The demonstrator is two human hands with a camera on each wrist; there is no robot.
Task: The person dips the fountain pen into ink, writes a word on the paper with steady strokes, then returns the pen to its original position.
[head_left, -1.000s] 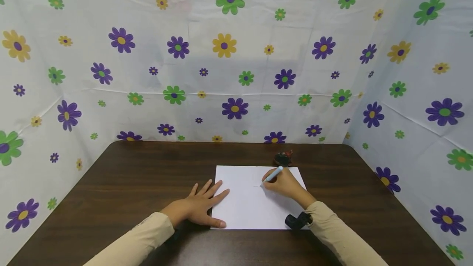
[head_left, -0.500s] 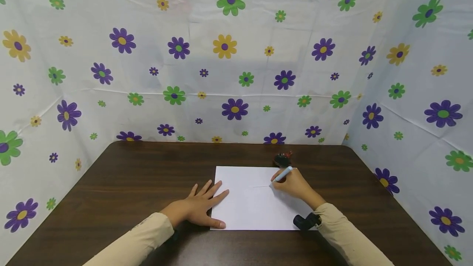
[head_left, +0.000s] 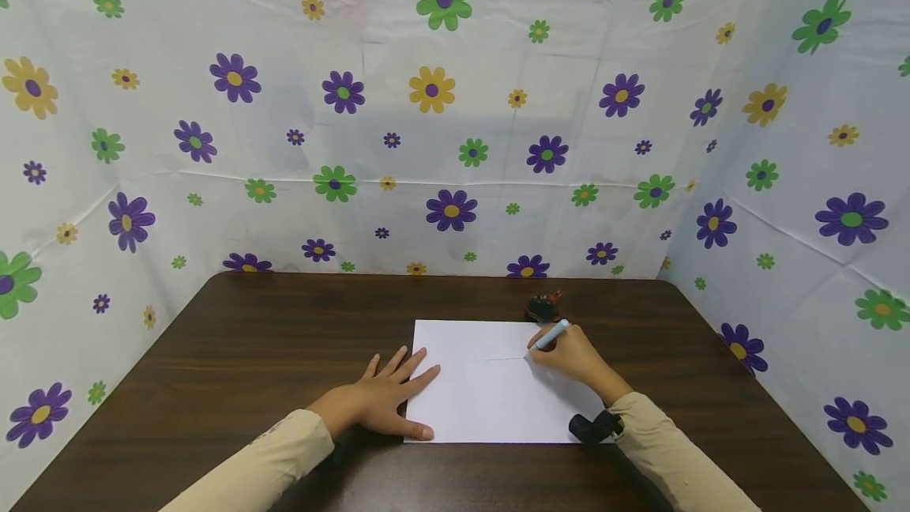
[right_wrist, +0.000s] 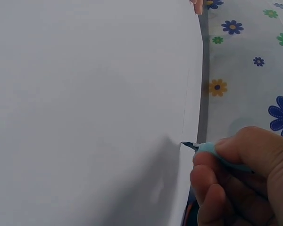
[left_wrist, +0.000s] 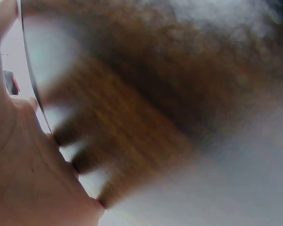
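A white sheet of paper [head_left: 483, 405] lies on the brown table. My right hand [head_left: 577, 357] pinches a light blue fountain pen [head_left: 553, 333] between thumb and fingers. In the right wrist view the dark pointed nib of the fountain pen [right_wrist: 208, 149] touches the paper. A thin straight line [head_left: 503, 359] runs across the upper part of the sheet and ends near the nib. My left hand [head_left: 384, 401] rests with spread fingers on the sheet's left edge. The left wrist view shows its palm [left_wrist: 37, 174] close up, with the rest blurred.
Just beyond the sheet's far right edge sits a small dark object with red on top [head_left: 543, 306], its kind unclear. A black wrist camera [head_left: 593, 427] hangs at my right wrist, over the paper's near right corner. Flowered white cloth [head_left: 483, 109] stands behind the table [head_left: 306, 322].
My right hand has slid to the right with the fountain pen, more slowly in the last half second. The drawn line has grown longer behind it. My left hand stays in place.
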